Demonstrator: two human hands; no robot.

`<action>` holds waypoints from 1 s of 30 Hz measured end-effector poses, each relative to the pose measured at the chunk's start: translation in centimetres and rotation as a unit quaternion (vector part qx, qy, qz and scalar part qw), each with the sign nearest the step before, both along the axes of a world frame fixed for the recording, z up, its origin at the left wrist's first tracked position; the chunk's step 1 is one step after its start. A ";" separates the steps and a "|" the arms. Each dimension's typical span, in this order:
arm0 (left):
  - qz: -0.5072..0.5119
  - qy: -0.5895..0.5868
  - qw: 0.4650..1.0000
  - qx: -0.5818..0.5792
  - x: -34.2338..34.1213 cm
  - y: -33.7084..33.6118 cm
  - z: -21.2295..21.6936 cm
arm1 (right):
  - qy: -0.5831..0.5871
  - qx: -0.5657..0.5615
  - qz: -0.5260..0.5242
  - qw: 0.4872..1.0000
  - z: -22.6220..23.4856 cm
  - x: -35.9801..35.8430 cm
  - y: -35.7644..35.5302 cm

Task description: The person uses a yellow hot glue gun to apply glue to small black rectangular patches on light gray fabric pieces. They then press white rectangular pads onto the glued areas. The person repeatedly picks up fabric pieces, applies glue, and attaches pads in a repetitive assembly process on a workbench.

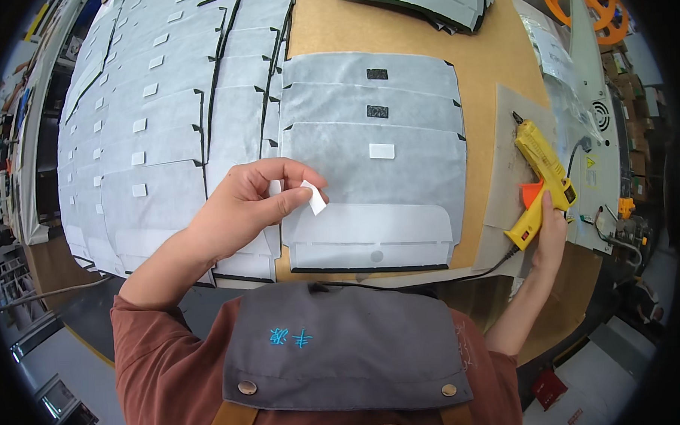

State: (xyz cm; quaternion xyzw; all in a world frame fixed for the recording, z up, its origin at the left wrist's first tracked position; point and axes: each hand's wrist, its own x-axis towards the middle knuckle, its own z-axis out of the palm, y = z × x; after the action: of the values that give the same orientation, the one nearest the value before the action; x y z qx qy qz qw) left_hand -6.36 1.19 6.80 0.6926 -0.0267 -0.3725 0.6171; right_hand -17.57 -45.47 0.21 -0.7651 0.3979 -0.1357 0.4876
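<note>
Between the thumb and fingers of my left hand [261, 196] is a small white patch [315, 198], held over the left part of a grey fabric panel [421, 176]. This panel overlaps others like it. A white rectangular patch [381, 151] lies on the front panel, while black patches [378, 111] sit on the two behind it. At the right, my right hand [550, 235] grips a yellow hot glue gun [542, 164] with an orange trigger. Its nozzle points away from me, above a stained pale sheet [503, 177].
Rows of overlapping grey panels [158, 144] with white patches cover the table's left side. Another stack of panels [422, 3] lies at the far edge. The gun's black cord [499, 265] runs along the near edge. A pale machine [588, 136] and orange reel [587, 9] stand right.
</note>
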 end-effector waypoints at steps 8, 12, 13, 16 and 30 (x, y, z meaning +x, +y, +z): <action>-0.013 -0.009 0.999 -0.046 -1.1 -2.1 -0.3 | -0.029 -0.311 0.131 0.941 5.4 1.2 11.5; -0.059 -0.045 0.997 -0.023 -0.9 -3.8 -0.8 | -0.136 -0.070 0.434 0.888 7.2 2.8 19.4; -0.067 -0.040 0.996 -0.041 -0.7 -4.3 -0.8 | -0.139 -0.055 0.441 0.885 7.1 3.2 20.2; -0.100 -0.068 0.992 -0.042 0.2 -4.9 -0.2 | -0.141 -0.008 0.454 0.879 6.1 4.2 21.0; -0.027 -0.536 0.831 0.147 7.5 -5.1 -6.1 | -0.054 0.014 0.357 0.932 2.3 13.8 20.8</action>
State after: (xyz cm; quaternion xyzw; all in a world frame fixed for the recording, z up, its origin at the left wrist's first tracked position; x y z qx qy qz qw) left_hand 1.15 -3.94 0.74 0.8653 -0.3168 0.0406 0.3863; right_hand -3.80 -24.69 2.47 -0.8413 0.0729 0.0116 0.5355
